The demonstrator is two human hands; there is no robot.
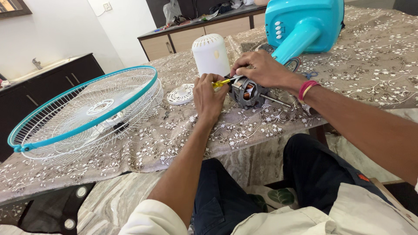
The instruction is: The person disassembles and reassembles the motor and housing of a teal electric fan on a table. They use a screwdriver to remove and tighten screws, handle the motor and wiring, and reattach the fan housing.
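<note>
Fingers (220,82) gripping yellow screwdriver (223,82), fan motor (247,92)

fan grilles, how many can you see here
2, stacked as one pair on the table's left: the teal-rimmed grille on top and a white grille beneath it. More may lie out of view.

bright even daylight, sharp, slight edge distortion

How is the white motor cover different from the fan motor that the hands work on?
The white motor cover stands upright and untouched behind the hands; the fan motor lies on its side under the right hand. The cover is smooth white plastic with slots on top; the motor is dark metal with copper windings showing. The left hand holds a yellow screwdriver toward the motor. Both rest on the flowered tablecloth.
</note>
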